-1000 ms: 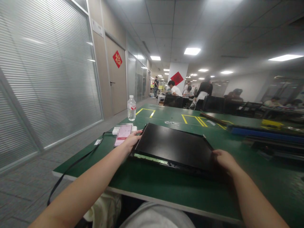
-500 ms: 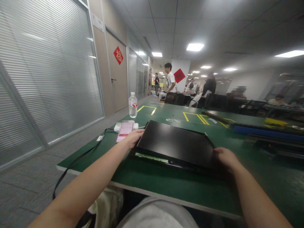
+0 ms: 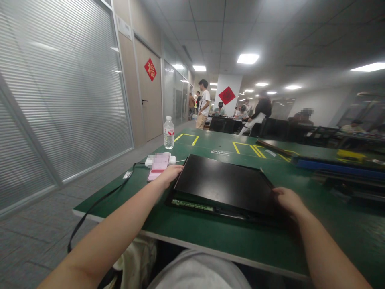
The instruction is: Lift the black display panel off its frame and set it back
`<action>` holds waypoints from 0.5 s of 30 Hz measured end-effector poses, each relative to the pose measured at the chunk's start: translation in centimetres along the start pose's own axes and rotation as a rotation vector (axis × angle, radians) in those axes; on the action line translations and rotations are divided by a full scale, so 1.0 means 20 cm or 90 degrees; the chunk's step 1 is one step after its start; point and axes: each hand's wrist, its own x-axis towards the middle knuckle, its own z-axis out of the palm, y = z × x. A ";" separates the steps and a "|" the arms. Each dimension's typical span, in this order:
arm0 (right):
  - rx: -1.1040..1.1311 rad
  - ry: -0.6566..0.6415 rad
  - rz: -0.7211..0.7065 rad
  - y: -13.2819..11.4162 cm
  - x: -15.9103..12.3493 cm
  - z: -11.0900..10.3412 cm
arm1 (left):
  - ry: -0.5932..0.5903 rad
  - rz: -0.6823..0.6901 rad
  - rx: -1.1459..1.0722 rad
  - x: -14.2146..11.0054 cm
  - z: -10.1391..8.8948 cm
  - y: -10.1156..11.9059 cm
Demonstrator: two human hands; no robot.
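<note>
A black display panel (image 3: 224, 180) lies in front of me, its dark glossy face up. Along its near edge runs a strip of green circuit board (image 3: 191, 205), with a black frame edge beneath. My left hand (image 3: 171, 175) grips the panel's left edge, thumb on top and other fingers mostly hidden. On the right edge, my right hand (image 3: 287, 200) is closed the same way, its lower fingers in shadow. Just beyond my left hand sits a phone (image 3: 159, 165) with a lit pinkish screen, beside a white adapter (image 3: 172, 159).
A water bottle (image 3: 169, 133) stands at the far left of the green table (image 3: 120, 200). Yellow tape marks (image 3: 245, 148) cross its surface. Blue and black long parts (image 3: 333, 166) lie at right. A black cable (image 3: 99, 208) hangs over the left edge. Several people are beyond.
The panel's near edge has shifted slightly, showing more dark frame below it. Both hands keep their hold. In the background, a person in a white shirt has moved left.
</note>
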 end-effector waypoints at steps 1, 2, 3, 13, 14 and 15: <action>0.000 -0.002 0.010 0.00 0.00 0.00 | 0.001 0.009 0.005 -0.01 0.00 0.00; 0.001 -0.004 0.019 -0.01 0.00 -0.01 | 0.004 0.016 0.011 -0.01 0.00 0.00; 0.002 -0.006 0.026 -0.01 0.00 -0.01 | 0.004 0.024 0.016 -0.02 0.00 0.00; 0.004 0.009 0.025 -0.03 0.00 -0.02 | -0.046 0.087 0.039 -0.05 0.02 0.02; 0.003 0.000 0.031 -0.04 0.00 -0.02 | -0.046 0.091 0.034 -0.05 0.03 0.02; 0.002 -0.010 0.037 -0.04 -0.01 -0.02 | -0.047 0.096 0.027 -0.06 0.03 0.03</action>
